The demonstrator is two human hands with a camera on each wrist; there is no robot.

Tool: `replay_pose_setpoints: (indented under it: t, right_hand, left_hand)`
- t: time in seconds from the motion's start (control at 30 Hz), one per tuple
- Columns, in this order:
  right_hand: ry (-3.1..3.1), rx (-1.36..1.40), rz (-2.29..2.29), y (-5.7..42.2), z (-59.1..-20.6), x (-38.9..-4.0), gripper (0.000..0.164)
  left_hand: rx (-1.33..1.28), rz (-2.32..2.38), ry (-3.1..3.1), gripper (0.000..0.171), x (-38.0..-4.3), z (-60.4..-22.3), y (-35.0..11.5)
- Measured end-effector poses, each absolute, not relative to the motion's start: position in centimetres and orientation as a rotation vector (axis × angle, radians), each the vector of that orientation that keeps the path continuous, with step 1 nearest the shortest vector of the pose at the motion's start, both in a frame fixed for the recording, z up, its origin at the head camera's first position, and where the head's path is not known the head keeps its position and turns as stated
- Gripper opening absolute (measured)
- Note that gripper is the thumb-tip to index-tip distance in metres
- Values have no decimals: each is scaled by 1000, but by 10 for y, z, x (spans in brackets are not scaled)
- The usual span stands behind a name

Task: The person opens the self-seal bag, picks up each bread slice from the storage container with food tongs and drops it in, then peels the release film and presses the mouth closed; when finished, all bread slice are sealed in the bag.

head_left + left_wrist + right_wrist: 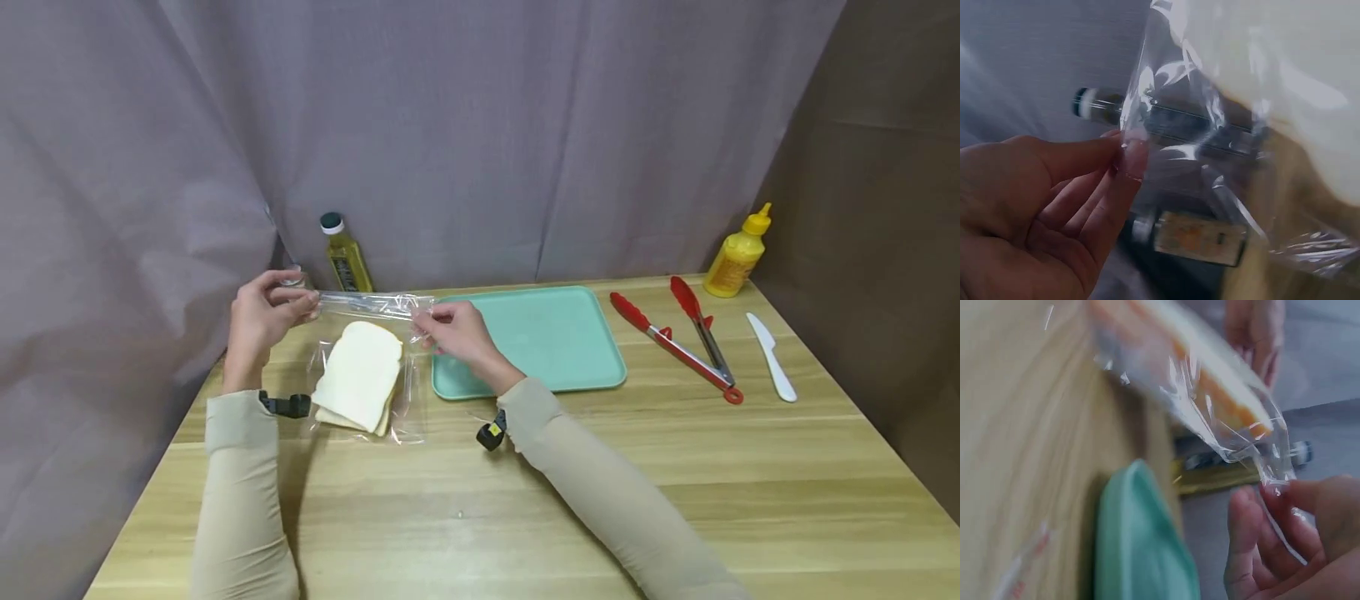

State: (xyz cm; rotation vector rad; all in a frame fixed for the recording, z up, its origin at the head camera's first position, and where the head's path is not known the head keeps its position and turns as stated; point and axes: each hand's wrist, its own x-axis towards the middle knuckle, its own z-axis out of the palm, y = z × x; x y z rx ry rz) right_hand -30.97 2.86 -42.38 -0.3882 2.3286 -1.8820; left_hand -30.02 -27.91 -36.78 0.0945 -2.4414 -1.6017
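Note:
Slices of white bread (358,375) sit inside a clear plastic bag (408,408) over the left side of the table. At the bag's far left corner, my left hand (264,318) pinches the film between thumb and fingers. My right hand (461,335) pinches the far right corner, so the top edge is stretched between both hands. Close up in the left wrist view, the left thumb and fingers (1100,206) grip the bag's film (1169,81). In the right wrist view, the brown crust (1250,422) shows through the bag, beside the right fingers (1244,525).
Right of the bag lies a green tray (540,337). Farther right are red-tipped tongs (686,354), a white knife (772,358) and a yellow squeeze bottle (735,254). A green-capped bottle (347,258) and a small jar (1200,239) stand behind the left hand, near the curtain (420,142).

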Motion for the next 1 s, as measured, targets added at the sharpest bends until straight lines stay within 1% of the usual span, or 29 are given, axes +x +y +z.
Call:
replay_pose_setpoints:
  t: [0.07, 0.17, 0.27, 0.37, 0.4, 0.53, 0.6, 0.77, 0.9, 1.0]
  right_hand:
    - [2455, -366, -1822, 23, -433, -317, 30]
    - [2520, -324, -1789, 16, -442, -324, 25]
    - [2510, -280, -1790, 12, -447, -328, 19]
    - [2557, -254, -1731, 10, -447, -331, 17]
    - [2586, -247, -1693, 10, -447, -332, 20]
    - [2630, -203, -1632, 13, -446, -336, 40]
    - [2631, -193, -1627, 15, -447, -338, 46]
    - [2604, -200, -1632, 20, -448, -340, 39]
    - [2468, -213, -1693, 26, -446, -338, 44]
    - [2437, -241, -1678, 35, -441, -335, 42]
  left_hand:
    - [136, -1657, -2405, 40, -305, -381, -280]
    - [173, -1634, -2438, 32, -310, -396, -278]
    - [195, -1460, -2618, 31, -311, -405, -275]
    - [183, -1332, -2791, 33, -313, -412, -273]
    - [167, -1294, -2836, 34, -314, -413, -272]
    - [76, -1163, -2876, 30, -317, -418, -267]
    - [36, -1058, -2864, 28, -319, -420, -265]
    - [-18, -1011, -2809, 31, -322, -424, -260]
    - [-12, -1002, -2770, 34, -322, -425, -261]
    - [-4, -965, -2804, 40, -318, -421, -260]
